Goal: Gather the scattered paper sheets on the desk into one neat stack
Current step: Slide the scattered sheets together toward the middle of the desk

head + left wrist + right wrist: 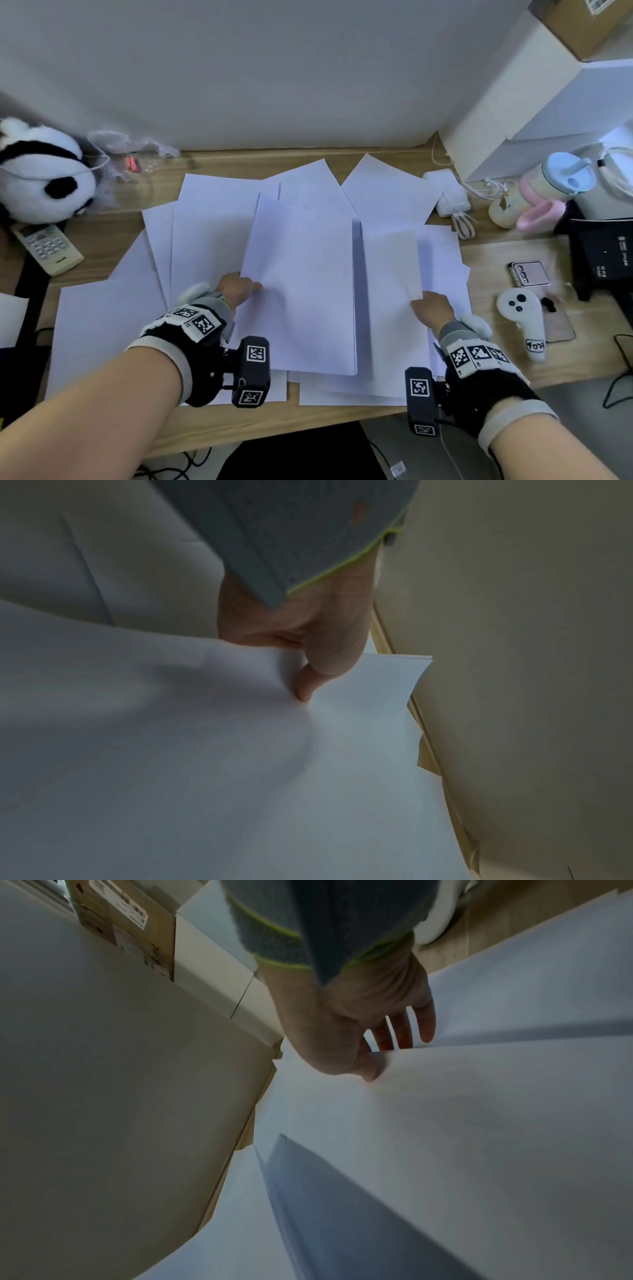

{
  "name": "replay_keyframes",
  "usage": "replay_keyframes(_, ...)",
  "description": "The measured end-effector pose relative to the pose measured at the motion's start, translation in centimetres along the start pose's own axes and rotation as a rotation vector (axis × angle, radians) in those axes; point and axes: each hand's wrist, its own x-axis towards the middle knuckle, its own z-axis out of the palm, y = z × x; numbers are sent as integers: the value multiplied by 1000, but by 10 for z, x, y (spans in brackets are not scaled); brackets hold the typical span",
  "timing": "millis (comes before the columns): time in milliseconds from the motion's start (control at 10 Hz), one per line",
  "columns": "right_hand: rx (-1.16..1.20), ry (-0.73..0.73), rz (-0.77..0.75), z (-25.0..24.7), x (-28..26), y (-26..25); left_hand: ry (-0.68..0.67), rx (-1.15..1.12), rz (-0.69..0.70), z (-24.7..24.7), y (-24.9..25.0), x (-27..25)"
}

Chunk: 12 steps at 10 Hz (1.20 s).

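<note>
Several white paper sheets [212, 219] lie fanned and overlapping across the wooden desk [507, 346]. My left hand [239, 286] pinches the left edge of a thin bundle of sheets [301, 281], thumb [304, 688] on top and fingers hidden beneath; the bundle's near end rests on the pile. My right hand [432, 307] pinches the near corner of a single lifted sheet [390, 260], thumb [366, 1069] on top and other fingers [404, 1031] straight beneath it. More sheets lie under both hands.
A panda plush [41, 171] and remote control [48, 248] sit at the left. At the right are a white charger [448, 195], cups [541, 192], a white handheld controller [524, 322], a phone [529, 277] and a black box [603, 253]. White boxes [534, 113] stand back right.
</note>
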Motion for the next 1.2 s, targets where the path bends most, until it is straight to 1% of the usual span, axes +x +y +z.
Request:
replay_keyframes(100, 159, -26, -69, 5, 3, 1, -50, 97, -45, 3, -6, 11)
replay_keyframes(200, 531, -66, -45, 15, 1, 2, -70, 212, -50, 10, -14, 14)
replay_keyframes(300, 605, -124, 7, 21, -1, 2, -4, 144, -74, 16, -19, 14)
replay_keyframes(400, 559, -230, -4, 24, -10, -2, -35, 326, 15, 11, -13, -10)
replay_keyframes(500, 426, -110, -96, 15, -14, -4, -84, 239, -51, 11, -20, 6)
replay_keyframes(600, 408, 188, -179, -12, -17, -7, -110, 235, 2, 9, -28, 19)
replay_keyframes(700, 465, 463, -243, -54, -22, -19, -201, 141, -16, 5, -25, 11)
replay_keyframes(800, 654, 713, -355, -95, -29, -37, -240, 123, -16, 2, -25, 7)
replay_keyframes(900, 992, 682, -459, -120, -37, -56, -248, 85, -7, 1, -27, 7)
replay_keyframes(1000, 1149, 460, -503, -122, -43, -77, -270, 71, 9, -1, -28, 7)
replay_keyframes(1100, 1026, 147, -508, -97, -44, -93, -302, 4, -14, -5, -29, 8)
replay_keyframes(1200, 818, -46, -420, -51, -35, -97, -323, -44, -52, -8, -28, 2)
